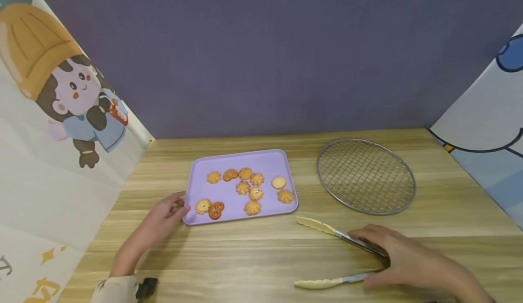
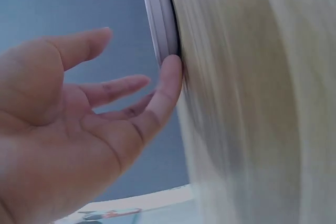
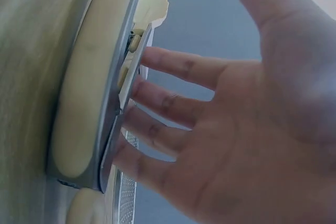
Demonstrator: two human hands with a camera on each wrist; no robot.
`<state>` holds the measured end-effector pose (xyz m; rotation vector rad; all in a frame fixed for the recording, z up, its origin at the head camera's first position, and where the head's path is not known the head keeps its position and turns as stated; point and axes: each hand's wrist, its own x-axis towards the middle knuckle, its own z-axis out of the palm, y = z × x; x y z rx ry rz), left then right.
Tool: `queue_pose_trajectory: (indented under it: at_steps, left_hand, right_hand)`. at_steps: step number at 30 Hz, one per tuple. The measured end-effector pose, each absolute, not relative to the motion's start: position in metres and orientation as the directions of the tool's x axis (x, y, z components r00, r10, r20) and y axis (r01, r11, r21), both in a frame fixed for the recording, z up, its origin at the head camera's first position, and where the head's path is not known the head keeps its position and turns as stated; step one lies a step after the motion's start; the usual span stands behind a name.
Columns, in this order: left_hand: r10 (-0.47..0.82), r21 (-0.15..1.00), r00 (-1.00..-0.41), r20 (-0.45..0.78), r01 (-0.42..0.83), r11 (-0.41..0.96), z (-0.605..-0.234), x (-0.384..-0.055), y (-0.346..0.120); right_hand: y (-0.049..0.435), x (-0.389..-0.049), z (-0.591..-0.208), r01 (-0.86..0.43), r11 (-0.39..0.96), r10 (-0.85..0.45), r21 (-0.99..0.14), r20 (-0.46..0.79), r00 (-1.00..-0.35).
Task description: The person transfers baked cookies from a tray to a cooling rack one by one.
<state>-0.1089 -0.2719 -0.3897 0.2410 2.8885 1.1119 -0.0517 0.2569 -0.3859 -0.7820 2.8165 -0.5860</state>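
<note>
A lilac tray point(image 1: 257, 160) holds several small baked biscuits and pretzels point(image 1: 216, 210). My left hand point(image 1: 159, 223) is at its left side, and in the left wrist view a fingertip point(image 2: 170, 69) touches the tray's edge, the other fingers loosely spread. Metal tongs point(image 1: 352, 239) with cream scalloped tips lie on the table, their arms spread and pointing left. Over their hinged end is my right hand point(image 1: 412, 257); in the right wrist view its extended fingers point(image 3: 163, 95) touch one metal arm, with the thumb held away from it.
A round wire mesh rack point(image 1: 367, 176) lies behind the tongs, right of the tray. The wooden table point(image 1: 229, 257) ends at a dark grey-blue wall point(image 1: 261, 57). Cartoon-printed panels point(image 1: 81, 121) flank it on both sides.
</note>
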Motion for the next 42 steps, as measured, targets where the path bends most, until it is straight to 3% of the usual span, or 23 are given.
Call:
queue_pose_trajectory:
  at_steps: [5,13,22,31,34,37,40,42]
  left_hand:
    - [0.155,0.784,-0.982,-0.106,0.013,0.621,-0.392,-0.117,-0.278]
    - [0.163,0.799,-0.976,-0.146,-0.019,0.601,-0.396,-0.127,-0.284]
    - [0.169,0.769,-0.975,-0.145,-0.004,0.639,-0.407,-0.139,-0.282]
    - [0.157,0.805,-0.976,-0.150,-0.028,0.593,-0.401,-0.139,-0.282]
    - [0.144,0.798,-0.977,-0.156,-0.039,0.602,-0.400,-0.138,-0.281]
    - [0.134,0.785,-0.978,-0.159,-0.043,0.618,-0.399,-0.138,-0.281]
    - [0.129,0.774,-0.979,-0.161,-0.044,0.632,-0.399,-0.137,-0.280]
    - [0.128,0.771,-0.978,-0.164,-0.045,0.636,-0.401,-0.137,-0.280]
  right_hand:
    - [0.257,-0.053,-0.387,-0.469,0.802,-0.538,-0.369,-0.105,-0.837]
    - [0.261,-0.060,-0.394,-0.441,0.795,-0.543,-0.418,-0.162,-0.824]
    - [0.260,-0.049,-0.404,-0.550,0.782,-0.566,-0.293,0.037,-0.824]
    - [0.259,-0.048,-0.404,-0.545,0.803,-0.554,-0.242,0.035,-0.832]
    - [0.259,-0.048,-0.403,-0.547,0.791,-0.551,-0.276,0.068,-0.832]
    - [0.258,-0.050,-0.401,-0.554,0.732,-0.570,-0.396,0.089,-0.817]
    - [0.257,-0.050,-0.400,-0.525,0.664,-0.591,-0.532,0.057,-0.805]
    - [0.256,-0.048,-0.400,-0.490,0.670,-0.577,-0.558,0.023,-0.816]
